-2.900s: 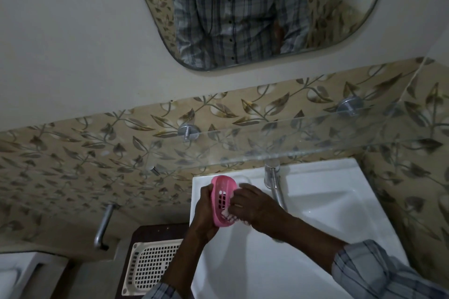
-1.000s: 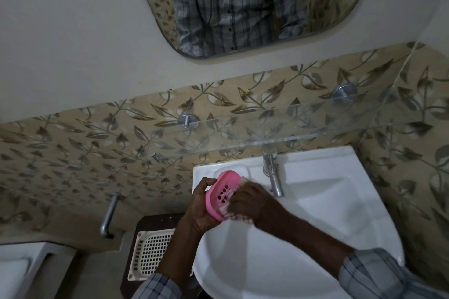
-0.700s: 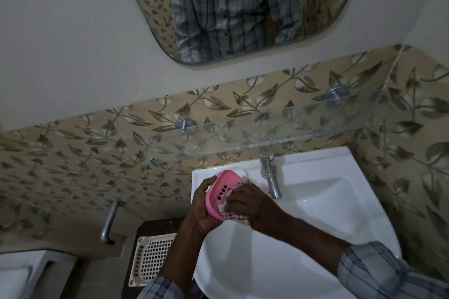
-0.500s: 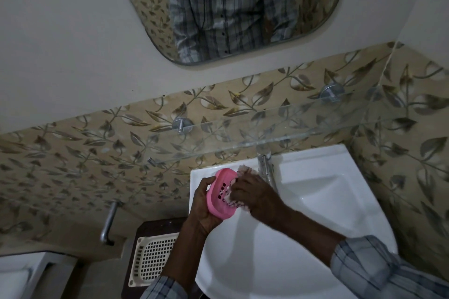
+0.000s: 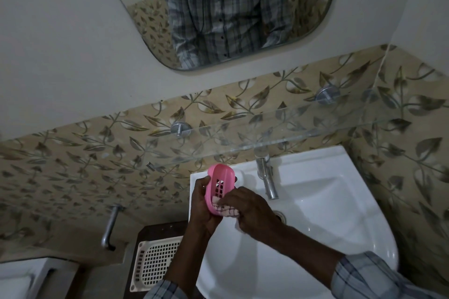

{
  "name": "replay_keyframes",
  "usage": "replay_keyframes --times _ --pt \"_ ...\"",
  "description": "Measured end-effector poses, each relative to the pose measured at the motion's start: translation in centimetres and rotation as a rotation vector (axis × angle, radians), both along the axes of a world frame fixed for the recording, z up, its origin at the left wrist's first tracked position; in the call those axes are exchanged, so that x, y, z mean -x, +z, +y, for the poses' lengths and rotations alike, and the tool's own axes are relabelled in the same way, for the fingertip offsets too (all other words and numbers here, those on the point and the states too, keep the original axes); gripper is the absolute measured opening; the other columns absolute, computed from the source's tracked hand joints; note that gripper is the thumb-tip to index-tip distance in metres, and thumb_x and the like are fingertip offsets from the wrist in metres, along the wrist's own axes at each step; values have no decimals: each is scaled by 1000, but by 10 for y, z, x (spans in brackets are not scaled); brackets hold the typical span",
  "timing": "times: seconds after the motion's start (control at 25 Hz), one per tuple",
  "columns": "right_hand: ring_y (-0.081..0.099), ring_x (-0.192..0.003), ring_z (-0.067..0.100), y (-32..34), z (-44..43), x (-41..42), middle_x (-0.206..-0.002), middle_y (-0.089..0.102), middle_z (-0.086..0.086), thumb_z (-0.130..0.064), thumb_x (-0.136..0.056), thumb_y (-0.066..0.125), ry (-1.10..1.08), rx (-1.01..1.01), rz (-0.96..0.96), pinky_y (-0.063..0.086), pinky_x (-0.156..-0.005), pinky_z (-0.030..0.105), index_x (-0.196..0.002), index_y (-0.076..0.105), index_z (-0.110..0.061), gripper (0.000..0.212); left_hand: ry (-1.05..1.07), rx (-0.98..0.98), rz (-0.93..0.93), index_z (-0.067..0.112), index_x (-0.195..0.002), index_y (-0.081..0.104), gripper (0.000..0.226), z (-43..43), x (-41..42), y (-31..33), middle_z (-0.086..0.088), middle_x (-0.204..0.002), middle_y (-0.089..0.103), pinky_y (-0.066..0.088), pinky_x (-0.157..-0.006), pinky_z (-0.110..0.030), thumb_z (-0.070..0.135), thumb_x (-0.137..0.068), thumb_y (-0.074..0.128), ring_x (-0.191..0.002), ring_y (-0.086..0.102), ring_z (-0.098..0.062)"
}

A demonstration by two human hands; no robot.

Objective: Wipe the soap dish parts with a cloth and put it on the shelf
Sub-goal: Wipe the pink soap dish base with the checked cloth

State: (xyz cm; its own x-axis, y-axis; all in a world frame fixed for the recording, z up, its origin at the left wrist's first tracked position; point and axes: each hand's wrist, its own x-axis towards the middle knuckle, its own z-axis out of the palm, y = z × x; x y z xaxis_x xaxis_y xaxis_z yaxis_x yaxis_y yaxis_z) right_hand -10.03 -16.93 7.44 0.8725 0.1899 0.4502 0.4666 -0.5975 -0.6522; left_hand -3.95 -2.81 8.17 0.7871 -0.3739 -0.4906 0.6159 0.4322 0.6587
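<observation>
My left hand (image 5: 202, 204) grips a pink slotted soap dish part (image 5: 220, 183) upright over the left rim of the white sink (image 5: 328, 213). My right hand (image 5: 252, 211) holds a small checked cloth (image 5: 227, 210) pressed into the lower end of the pink part. Most of the cloth is hidden under my fingers. A glass shelf (image 5: 279, 126) runs along the tiled wall just above the sink, held by round metal brackets (image 5: 180, 128).
A metal tap (image 5: 267, 177) stands at the back of the sink, right of my hands. A cream perforated basket (image 5: 155, 262) sits on a dark stand left of the sink. A wall pipe (image 5: 110, 226) and a mirror (image 5: 228, 12) are also in view.
My right hand with the cloth has slid from the upper end of the pink part down to its lower end. The left hand keeps holding the part.
</observation>
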Motion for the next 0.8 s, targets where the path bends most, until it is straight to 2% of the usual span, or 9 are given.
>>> replay_keyframes --times 0.08,0.16,0.28,0.4,0.44,0.52,0.64,0.72,0.8 --pt "66 -84 26 3 -10 -6 -89 72 3 11 -59 69 -21 202 -209 55 -76 33 -87 75 -12 36 4 23 1 -5 -112 69 74 -2 -2 1 -25 -102 72 60 -74 -38 41 -54 81 -88 70 -35" --pt "67 -83 24 3 1 -1 -89 73 3 9 -63 64 -94 132 -136 57 -75 34 -88 75 -13 35 57 11 -1 -6 -115 66 70 -6 -1 -2 -23 -99 72 61 -71 -36 44 -66 69 -83 71 -32" --pt "72 -84 9 13 11 2 -97 77 -1 3 -73 65 -116 -428 362 61 -76 30 -100 73 -24 40 150 -47 1 -5 -119 59 65 -7 -1 -9 -21 -93 70 59 -70 -35 45 -76 58 -80 69 -30" --pt "73 -96 22 15 -9 -5 -99 78 3 4 -84 70 -98 -911 641 60 -83 37 -99 72 -18 27 182 -50 9 -2 -113 67 56 1 0 -11 -21 -91 72 60 -70 -35 44 -84 51 -80 71 -31" --pt "72 -98 25 17 -16 -6 -100 77 4 0 -86 72 -185 -880 616 59 -85 38 -101 72 -15 22 202 -44 21 1 -115 67 55 5 -1 -12 -19 -90 73 60 -68 -34 44 -87 48 -78 71 -29" --pt "70 -100 24 17 -32 -11 -104 75 4 -10 -86 74 -370 -539 543 55 -85 32 -107 68 -12 22 245 -15 32 2 -125 61 58 15 -1 -17 -19 -97 73 58 -66 -32 44 -87 47 -80 69 -28" --pt "65 -107 28 27 -39 -15 -115 70 7 -17 -85 74 -493 -182 562 50 -83 30 -120 55 -17 40 228 56 -7 1 -124 65 64 19 6 -20 -22 -115 69 57 -74 -36 46 -80 53 -95 65 -32" --pt "66 -104 31 38 -28 -19 -113 69 9 -21 -84 73 -494 -155 548 51 -79 32 -121 43 -20 48 196 62 12 1 -116 70 60 11 12 -22 -22 -111 71 59 -75 -40 45 -78 57 -93 68 -34" --pt "68 -98 28 45 -9 -18 -109 68 7 -34 -81 76 -360 -270 592 53 -73 30 -121 38 -21 56 193 77 48 0 -114 71 57 -1 17 -21 -21 -102 73 61 -72 -42 43 -78 58 -87 73 -33"
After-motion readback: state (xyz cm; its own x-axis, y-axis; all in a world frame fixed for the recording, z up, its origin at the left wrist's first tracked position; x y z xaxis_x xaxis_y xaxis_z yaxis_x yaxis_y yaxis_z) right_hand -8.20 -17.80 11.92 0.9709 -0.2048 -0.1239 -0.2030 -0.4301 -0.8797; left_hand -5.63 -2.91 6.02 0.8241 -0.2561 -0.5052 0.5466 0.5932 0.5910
